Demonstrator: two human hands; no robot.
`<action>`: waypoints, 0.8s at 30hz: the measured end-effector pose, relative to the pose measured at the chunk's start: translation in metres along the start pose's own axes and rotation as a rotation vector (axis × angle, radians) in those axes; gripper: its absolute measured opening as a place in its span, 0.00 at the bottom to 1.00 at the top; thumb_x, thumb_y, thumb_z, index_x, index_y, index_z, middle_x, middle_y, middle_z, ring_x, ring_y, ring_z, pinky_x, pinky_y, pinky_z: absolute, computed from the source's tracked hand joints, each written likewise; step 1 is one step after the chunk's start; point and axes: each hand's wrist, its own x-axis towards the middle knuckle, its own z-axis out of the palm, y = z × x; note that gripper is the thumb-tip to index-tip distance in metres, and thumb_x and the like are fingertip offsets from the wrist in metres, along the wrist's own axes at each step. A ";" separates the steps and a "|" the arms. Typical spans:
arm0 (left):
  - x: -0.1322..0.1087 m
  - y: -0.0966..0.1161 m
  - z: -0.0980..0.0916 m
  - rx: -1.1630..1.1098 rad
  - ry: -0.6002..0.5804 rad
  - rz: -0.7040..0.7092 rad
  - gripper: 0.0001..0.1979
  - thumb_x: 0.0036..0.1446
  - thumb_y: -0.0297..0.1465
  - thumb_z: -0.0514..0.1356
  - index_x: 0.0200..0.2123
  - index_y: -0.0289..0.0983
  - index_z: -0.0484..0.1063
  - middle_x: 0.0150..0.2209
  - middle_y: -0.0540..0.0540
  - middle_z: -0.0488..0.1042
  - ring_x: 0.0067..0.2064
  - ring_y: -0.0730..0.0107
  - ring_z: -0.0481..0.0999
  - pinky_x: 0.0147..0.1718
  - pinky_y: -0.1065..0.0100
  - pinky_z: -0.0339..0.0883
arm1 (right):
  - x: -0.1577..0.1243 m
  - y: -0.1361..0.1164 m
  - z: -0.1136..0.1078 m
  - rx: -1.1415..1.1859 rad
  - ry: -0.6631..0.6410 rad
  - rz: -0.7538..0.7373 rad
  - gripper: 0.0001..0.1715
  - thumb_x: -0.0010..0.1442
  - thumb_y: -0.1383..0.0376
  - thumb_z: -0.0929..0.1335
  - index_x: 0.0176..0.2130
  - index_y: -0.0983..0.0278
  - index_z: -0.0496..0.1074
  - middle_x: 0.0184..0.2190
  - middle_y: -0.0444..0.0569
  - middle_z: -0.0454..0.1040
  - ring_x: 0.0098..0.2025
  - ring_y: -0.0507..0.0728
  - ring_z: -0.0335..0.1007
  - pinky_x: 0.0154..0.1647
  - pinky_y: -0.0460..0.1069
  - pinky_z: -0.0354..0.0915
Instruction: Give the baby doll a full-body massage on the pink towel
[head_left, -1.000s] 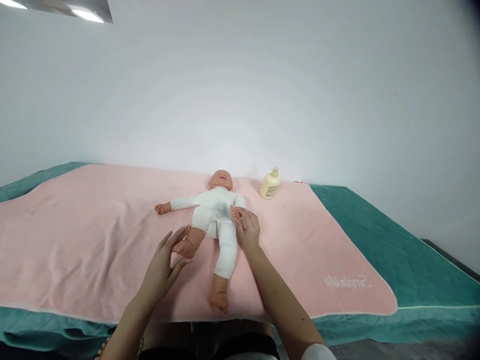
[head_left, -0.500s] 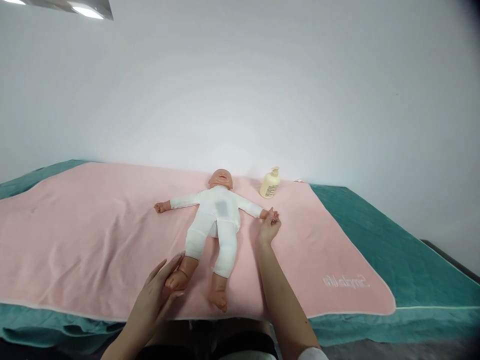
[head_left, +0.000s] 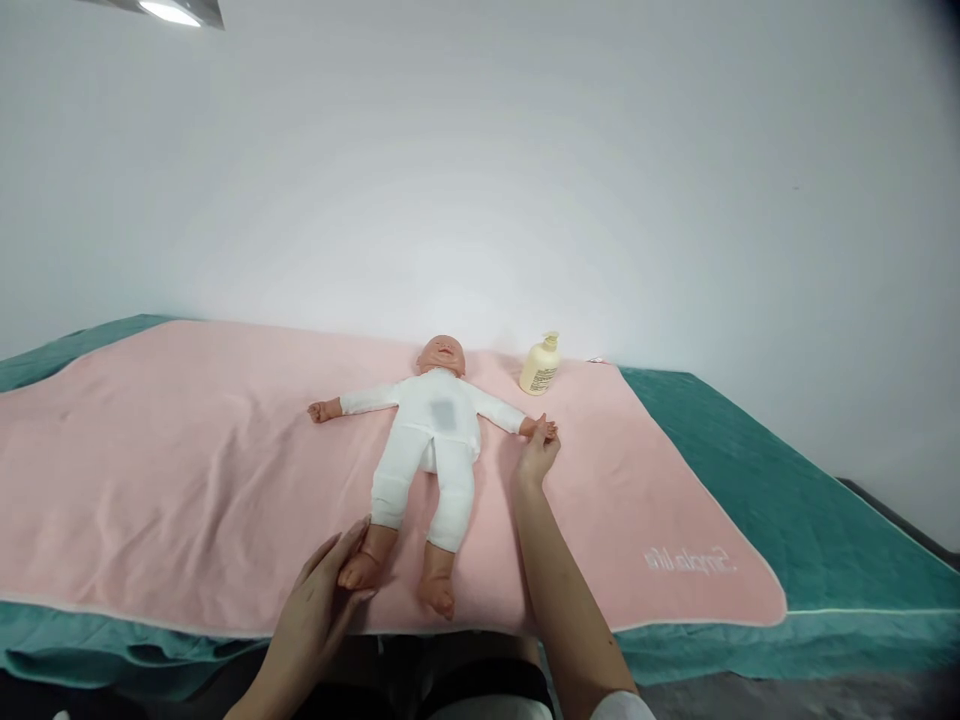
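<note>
A baby doll [head_left: 442, 415] with a white cloth body and a grey patch on its chest lies on its back, arms spread and head toward the wall. My left hand [head_left: 319, 600] cups the doll's foot on the left, fingers along the ankle and thumb under the foot. Its fingers are fairly straight but close around that foot. On the other side, my right hand [head_left: 537, 458] pinches the doll's small hand between thumb and fingers. The doll's other arm and leg lie untouched on the pink blanket [head_left: 187, 440].
Behind my right hand stands a pale yellow pump bottle [head_left: 540, 366]. The blanket covers much of a green padded bed [head_left: 795, 500], which backs onto a white wall [head_left: 480, 180]. White lettering [head_left: 690, 560] marks the blanket's near right corner.
My left hand has shifted slightly right and closed in around the doll's foot, which has moved a little to the right. My right hand stays on the doll's hand.
</note>
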 end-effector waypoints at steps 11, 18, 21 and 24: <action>0.000 0.000 0.000 -0.009 0.011 0.005 0.26 0.58 0.37 0.58 0.59 0.38 0.66 0.53 0.39 0.75 0.52 0.52 0.76 0.48 0.54 0.74 | 0.002 0.004 -0.002 -0.026 -0.049 -0.048 0.21 0.59 0.53 0.63 0.46 0.64 0.64 0.48 0.55 0.72 0.50 0.59 0.70 0.54 0.58 0.64; -0.004 -0.002 0.002 -0.092 0.068 0.009 0.25 0.58 0.36 0.60 0.59 0.40 0.64 0.54 0.40 0.74 0.53 0.53 0.76 0.48 0.54 0.74 | -0.018 -0.018 0.000 0.011 -0.086 -0.161 0.26 0.61 0.55 0.64 0.54 0.64 0.61 0.58 0.59 0.65 0.57 0.58 0.66 0.58 0.57 0.62; -0.004 0.000 0.002 -0.173 0.070 -0.044 0.27 0.58 0.35 0.59 0.61 0.42 0.61 0.56 0.41 0.72 0.54 0.54 0.75 0.50 0.55 0.73 | -0.030 -0.028 0.002 0.001 -0.159 -0.285 0.25 0.62 0.56 0.65 0.55 0.64 0.62 0.57 0.58 0.67 0.57 0.59 0.67 0.58 0.58 0.63; 0.003 0.004 -0.001 -0.231 0.053 -0.094 0.28 0.59 0.35 0.58 0.62 0.43 0.59 0.58 0.41 0.70 0.56 0.54 0.73 0.52 0.55 0.72 | -0.038 -0.029 0.003 -0.051 -0.249 -0.416 0.24 0.63 0.57 0.66 0.55 0.65 0.65 0.54 0.57 0.70 0.56 0.60 0.68 0.57 0.59 0.64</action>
